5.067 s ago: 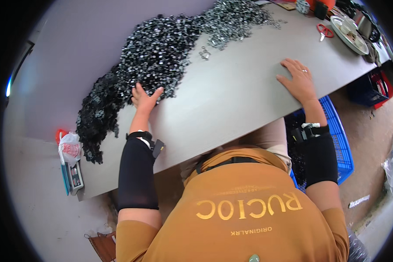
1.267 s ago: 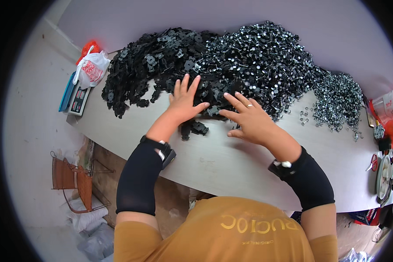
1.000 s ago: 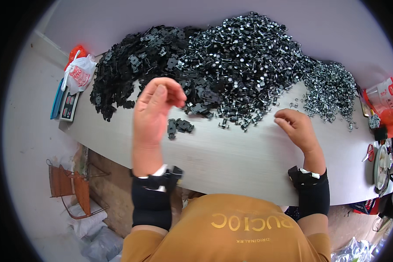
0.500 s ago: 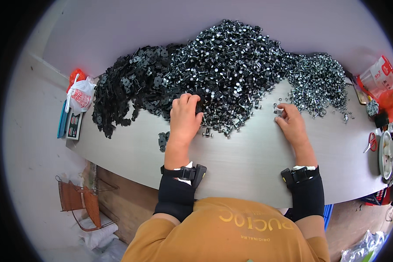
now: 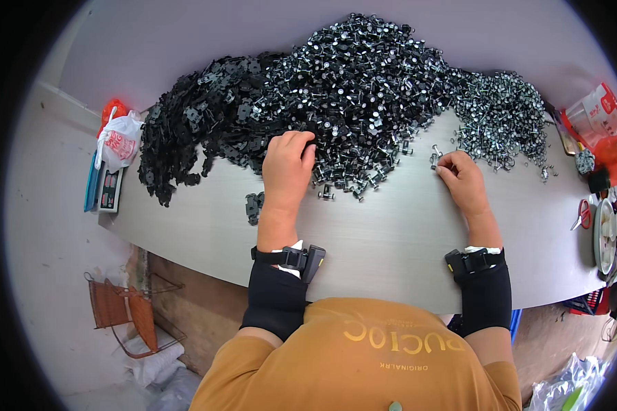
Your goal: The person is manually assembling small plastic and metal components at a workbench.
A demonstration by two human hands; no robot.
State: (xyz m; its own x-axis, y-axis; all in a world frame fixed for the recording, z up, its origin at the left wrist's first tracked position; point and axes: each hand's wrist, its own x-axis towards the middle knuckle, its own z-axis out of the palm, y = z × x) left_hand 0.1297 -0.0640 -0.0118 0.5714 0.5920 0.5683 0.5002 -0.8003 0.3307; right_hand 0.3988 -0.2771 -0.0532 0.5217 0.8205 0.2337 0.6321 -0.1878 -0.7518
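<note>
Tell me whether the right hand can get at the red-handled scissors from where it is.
Probably yes: the right hand rests on bare table, and nothing stands between it and the scissors near the right end.

I see everything through one camera worn on my head, the left of a side-by-side pair, looking steeply down over my chest at the table [image 5: 391, 233]. It faces forward toward the wall beyond the heap of metal parts [image 5: 363, 82]. The wide lens bends the table edge and darkens the corners. My forearms enter from the lower edge, close beneath it. No second view is shown here.
</note>
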